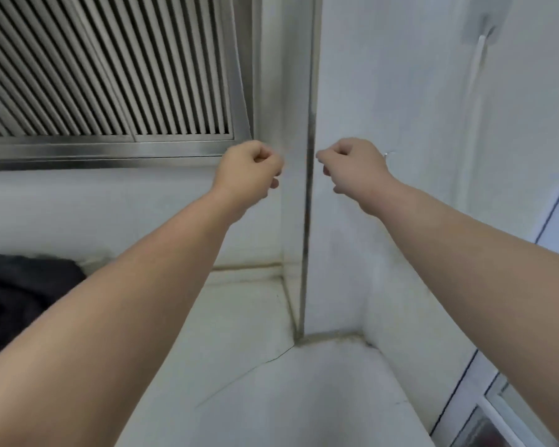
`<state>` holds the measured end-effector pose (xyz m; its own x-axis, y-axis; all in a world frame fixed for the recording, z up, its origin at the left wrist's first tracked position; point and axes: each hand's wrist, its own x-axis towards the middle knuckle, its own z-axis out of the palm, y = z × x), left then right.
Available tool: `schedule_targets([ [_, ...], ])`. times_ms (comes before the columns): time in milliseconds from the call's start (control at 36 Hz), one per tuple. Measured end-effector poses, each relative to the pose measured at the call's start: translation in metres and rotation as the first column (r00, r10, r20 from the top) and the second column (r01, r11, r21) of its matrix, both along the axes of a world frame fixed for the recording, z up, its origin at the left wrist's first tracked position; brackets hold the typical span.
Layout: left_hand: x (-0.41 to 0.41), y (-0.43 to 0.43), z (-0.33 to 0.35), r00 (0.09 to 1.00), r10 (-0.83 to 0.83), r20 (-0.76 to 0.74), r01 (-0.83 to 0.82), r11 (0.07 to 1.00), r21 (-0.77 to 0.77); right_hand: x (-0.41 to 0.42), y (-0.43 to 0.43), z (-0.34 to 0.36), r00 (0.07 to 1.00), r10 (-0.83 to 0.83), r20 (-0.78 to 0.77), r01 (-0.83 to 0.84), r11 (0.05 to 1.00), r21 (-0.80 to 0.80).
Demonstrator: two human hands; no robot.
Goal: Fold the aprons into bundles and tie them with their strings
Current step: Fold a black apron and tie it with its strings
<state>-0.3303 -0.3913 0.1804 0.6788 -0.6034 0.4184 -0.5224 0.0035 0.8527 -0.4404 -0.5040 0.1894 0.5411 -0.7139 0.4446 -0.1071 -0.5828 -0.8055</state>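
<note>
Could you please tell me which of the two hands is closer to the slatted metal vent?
The left hand, raised just beside the vent; the right hand is beyond the metal corner strip, before white wall.

A black, rumpled fabric apron [23, 291] lies in a loose heap at the far left on the white ledge [249, 317] — partly hidden, its strings too dark to make out.

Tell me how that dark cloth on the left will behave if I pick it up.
Probably floppy: the dark cloth lies in a soft, rumpled heap on the white ledge, so it would likely sag and drape from wherever you grab it. It looks unlikely to roll or break, though loose parts may trail.
</note>
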Motion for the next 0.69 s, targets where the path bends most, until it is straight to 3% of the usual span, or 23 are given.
schedule_targets([
  [278,0.108,0.201,-0.044,0.934,0.35,-0.067,-0.341,0.933,0.119,0.152,0.156,-0.06,0.913,0.394,-0.104,-0.382,0.917,0.113],
  [472,0.175,0.319,-0.086,0.857,0.51,-0.067,-0.48,0.84,0.253,0.227,0.246,-0.109,0.841,0.512,-0.175,-0.479,0.855,0.201],
  [694,0.253,0.404,-0.141,0.831,0.556,0.027,-0.491,0.71,0.505,0.297,0.309,-0.133,0.8,0.541,-0.259,-0.492,0.839,0.232],
])
